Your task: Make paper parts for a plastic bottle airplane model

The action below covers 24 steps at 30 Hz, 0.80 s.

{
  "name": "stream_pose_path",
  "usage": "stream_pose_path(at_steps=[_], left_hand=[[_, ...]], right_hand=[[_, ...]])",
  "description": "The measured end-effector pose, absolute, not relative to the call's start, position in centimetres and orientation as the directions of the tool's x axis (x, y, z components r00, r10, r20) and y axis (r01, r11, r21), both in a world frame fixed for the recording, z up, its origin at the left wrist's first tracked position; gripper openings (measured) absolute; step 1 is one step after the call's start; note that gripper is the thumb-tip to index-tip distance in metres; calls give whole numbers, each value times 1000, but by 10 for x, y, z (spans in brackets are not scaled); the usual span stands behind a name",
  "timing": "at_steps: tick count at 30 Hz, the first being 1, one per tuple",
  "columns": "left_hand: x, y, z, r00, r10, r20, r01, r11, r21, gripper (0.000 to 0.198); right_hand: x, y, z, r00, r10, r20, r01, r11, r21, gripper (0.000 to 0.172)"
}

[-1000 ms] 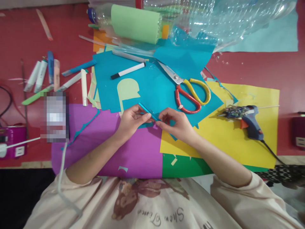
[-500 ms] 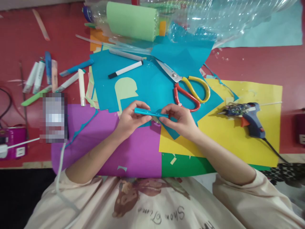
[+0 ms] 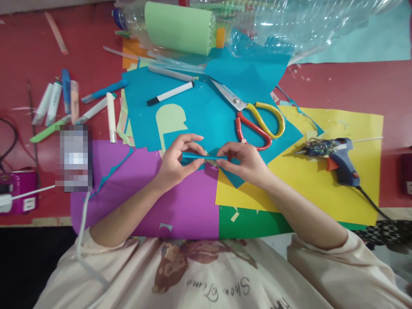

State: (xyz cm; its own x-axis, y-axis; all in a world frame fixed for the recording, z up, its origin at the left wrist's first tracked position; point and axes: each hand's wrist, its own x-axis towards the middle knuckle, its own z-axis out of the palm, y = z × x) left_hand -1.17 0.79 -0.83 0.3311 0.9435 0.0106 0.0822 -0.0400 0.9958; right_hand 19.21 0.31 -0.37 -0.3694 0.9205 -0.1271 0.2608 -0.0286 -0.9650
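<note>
A narrow blue strip of paper (image 3: 210, 157), seen nearly edge-on, stretches between my two hands. My left hand (image 3: 178, 161) pinches it with the thumb, the index finger arched above. At the other end the thumb and fingertips of my right hand (image 3: 243, 163) close on it. Below lie blue paper sheets (image 3: 206, 111) and a pale green paper cut-out (image 3: 170, 118) with a rounded top. Scissors (image 3: 246, 111) with one yellow and one red handle rest on the blue paper, just beyond my right hand.
A glue gun (image 3: 337, 159) lies on yellow paper (image 3: 299, 189) at the right. Purple paper (image 3: 128, 214) is at front left, near a blurred phone (image 3: 75, 159). Several markers (image 3: 66, 92) lie at the left. Clear plastic bottles (image 3: 273, 25) line the back, one with a green paper wrap (image 3: 178, 26).
The blue strip has turned from a slightly slanted, wider face to a thin, level edge. My left index finger has lifted off its top. Both hands stay in nearly the same place.
</note>
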Motion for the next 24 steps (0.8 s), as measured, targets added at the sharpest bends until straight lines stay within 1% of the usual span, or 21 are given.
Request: stream_pose_path(at_steps=[4,9,13,17,20,24], left_hand=[[-12,5,-7,320,947,30,172,-89,981,31],[-12,0,-13,300,949,99,269,-183,946,30],[-10,-3,-14,318,943,101,287,-197,937,29],[-11,0,-9,338,938,73,270,-171,947,30],[-14,5,-6,361,931,58,311,-179,933,21],[-16,9,-5,344,937,58,352,-186,917,22]], right_hand=[[193,4,-3,-380,920,-97,299,23,-954,16],[189,2,-5,-373,928,-25,263,80,-962,11],[187,1,-7,-396,918,24,263,138,-955,9],[189,1,-7,-386,921,50,283,170,-944,8],[190,1,-6,-364,931,42,304,161,-939,9],[191,1,-6,-369,929,20,324,149,-934,12]])
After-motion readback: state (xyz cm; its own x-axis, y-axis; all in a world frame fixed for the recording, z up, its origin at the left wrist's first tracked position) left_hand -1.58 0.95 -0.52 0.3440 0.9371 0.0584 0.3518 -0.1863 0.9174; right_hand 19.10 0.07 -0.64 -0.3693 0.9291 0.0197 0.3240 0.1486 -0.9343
